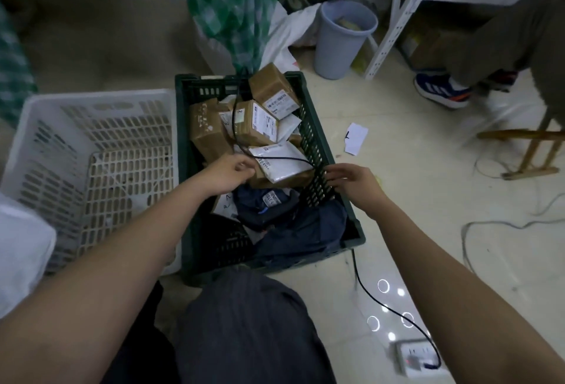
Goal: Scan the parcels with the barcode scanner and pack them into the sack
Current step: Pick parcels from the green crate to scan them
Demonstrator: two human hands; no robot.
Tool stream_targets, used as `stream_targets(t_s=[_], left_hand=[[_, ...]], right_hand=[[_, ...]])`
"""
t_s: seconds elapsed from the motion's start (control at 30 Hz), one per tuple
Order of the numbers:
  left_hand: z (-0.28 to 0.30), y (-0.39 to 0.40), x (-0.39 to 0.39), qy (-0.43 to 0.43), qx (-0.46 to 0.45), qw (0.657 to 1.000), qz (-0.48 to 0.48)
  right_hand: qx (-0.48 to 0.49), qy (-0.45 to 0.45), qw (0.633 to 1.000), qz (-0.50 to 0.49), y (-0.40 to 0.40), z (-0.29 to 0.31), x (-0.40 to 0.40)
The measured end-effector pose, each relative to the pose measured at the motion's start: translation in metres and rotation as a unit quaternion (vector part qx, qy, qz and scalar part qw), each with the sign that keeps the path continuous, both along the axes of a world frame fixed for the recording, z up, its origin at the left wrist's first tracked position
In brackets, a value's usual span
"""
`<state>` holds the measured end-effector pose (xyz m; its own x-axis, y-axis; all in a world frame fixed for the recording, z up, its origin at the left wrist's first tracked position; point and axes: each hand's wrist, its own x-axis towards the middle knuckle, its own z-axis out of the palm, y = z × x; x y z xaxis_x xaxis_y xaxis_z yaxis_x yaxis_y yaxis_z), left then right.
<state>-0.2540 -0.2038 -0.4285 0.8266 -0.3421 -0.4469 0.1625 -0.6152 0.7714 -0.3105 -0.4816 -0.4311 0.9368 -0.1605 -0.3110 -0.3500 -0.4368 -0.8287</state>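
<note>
Green crate [315,145] of parcels [260,122]: left hand [227,174] pinching the cable [235,121], right hand [354,183] loosely spread beside it; tugging could topple them.

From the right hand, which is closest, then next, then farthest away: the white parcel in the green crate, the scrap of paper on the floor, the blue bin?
Measured from the right hand:
1. White parcel, just to its left, inside the green crate.
2. Scrap of paper, on the floor beyond the hand, outside the crate.
3. Blue bin, far back by the white shelf frame.
</note>
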Motion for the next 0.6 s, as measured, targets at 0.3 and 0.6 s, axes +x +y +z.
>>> stream_targets(t_s=[0.3,0.6], left_hand=[[-0.03,0.007,-0.008,0.038,0.047,0.998,-0.012],[-0.069,0.03,0.0,0.04,0.074,0.996,-0.034]], right_hand=[[-0.197,0.034,0.943,0.266,0.051,-0.047,0.024],[-0.516,0.06,0.614,0.595,0.1,-0.125,0.058]])
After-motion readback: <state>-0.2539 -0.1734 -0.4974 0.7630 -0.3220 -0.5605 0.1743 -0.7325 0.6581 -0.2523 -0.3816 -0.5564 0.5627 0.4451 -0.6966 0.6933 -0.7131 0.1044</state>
